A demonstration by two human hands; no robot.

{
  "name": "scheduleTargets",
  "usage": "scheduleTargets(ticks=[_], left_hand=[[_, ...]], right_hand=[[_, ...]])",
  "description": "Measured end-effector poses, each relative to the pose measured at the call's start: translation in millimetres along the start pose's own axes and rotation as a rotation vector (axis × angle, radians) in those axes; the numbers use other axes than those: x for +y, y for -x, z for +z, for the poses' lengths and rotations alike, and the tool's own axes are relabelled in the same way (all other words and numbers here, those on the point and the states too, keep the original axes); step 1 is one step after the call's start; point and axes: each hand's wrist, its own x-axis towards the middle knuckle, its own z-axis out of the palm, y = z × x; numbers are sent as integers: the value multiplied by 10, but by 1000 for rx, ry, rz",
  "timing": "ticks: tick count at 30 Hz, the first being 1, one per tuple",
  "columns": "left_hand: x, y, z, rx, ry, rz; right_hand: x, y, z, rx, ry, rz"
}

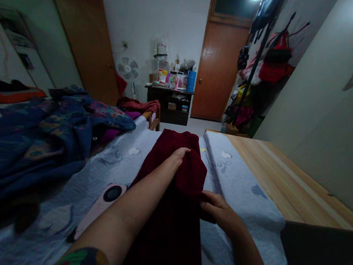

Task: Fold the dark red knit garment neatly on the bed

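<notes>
A dark maroon garment (168,226) lies lengthwise on the bed in front of me, its near part in shadow. My left hand (180,154) reaches over the upper middle of it and grips the cloth; most of the fingers are hidden in the fabric, with one digit showing on top. At the garment's right edge, my right hand (216,206) pinches a fold between thumb and fingers. The cloth between the two hands is bunched and slightly raised. Beside my left forearm rests a pink phone-like object (98,208) with a round dark ring, partly covered by the arm.
A pale blue-grey sheet (238,171) covers the bed, with a wooden board (286,179) along the right. Blue patterned clothing (55,134) is heaped on the left. Farther off stand a fan (129,68), a dark cabinet (173,118) and a wooden door (214,70).
</notes>
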Motion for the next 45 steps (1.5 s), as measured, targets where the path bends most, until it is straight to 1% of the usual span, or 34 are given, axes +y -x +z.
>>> scheduleTargets(ticks=[2,5,7,8,10,13,14,16,17,18,19,20,22,24,26,28,30,33,35,38,41,43,45], left_hand=[[-11,14,53,70,-127,121],[31,30,99,113,-312,285],[112,31,60,115,-435,355],[165,29,11,119,-496,383],[276,25,-142,145,-621,435],[393,48,-470,212,-834,495],[406,72,-585,231,-917,503],[388,152,-789,249,-1090,500],[360,208,-867,257,-1174,490],[322,274,-923,265,-1251,484],[276,346,-956,278,-1315,484],[225,424,-968,291,-1376,489],[114,583,-937,291,-1501,511],[4,728,-872,258,-1801,556],[-89,842,-813,231,-1960,517],[-148,913,-785,196,-2018,480],[-155,936,-782,144,-2031,423],[-67,884,-769,80,-2037,322],[25,798,-721,79,-2037,325],[130,617,-600,156,-1999,405],[128,414,-519,270,-1952,395],[76,291,-542,318,-1937,378],[10,189,-628,285,-1917,373]], right_hand=[[61,-24,-17,-11,36,-4],[70,-36,-21,-20,80,-24],[15,-41,9,-23,122,-43],[-26,-48,40,-21,152,-60],[-115,-73,139,-16,228,-110],[-208,-133,342,-23,355,-194],[-218,-155,405,-57,408,-215],[-207,-202,491,-202,516,-220],[-190,-228,506,-279,559,-209],[-167,-258,502,-328,587,-197],[-141,-294,477,-334,599,-186],[-114,-338,435,-293,598,-175],[-59,-462,312,-99,584,-150],[-6,-640,159,118,579,-121],[41,-868,4,292,611,-153],[82,-1125,-136,501,636,-165],[122,-1386,-251,653,609,-135],[182,-1740,-384,714,572,-118],[219,-1937,-456,737,538,-113],[256,-2183,-541,773,494,-122],[266,-2379,-595,797,476,-141],[264,-2488,-618,799,477,-149],[261,-2578,-639,786,490,-153]])
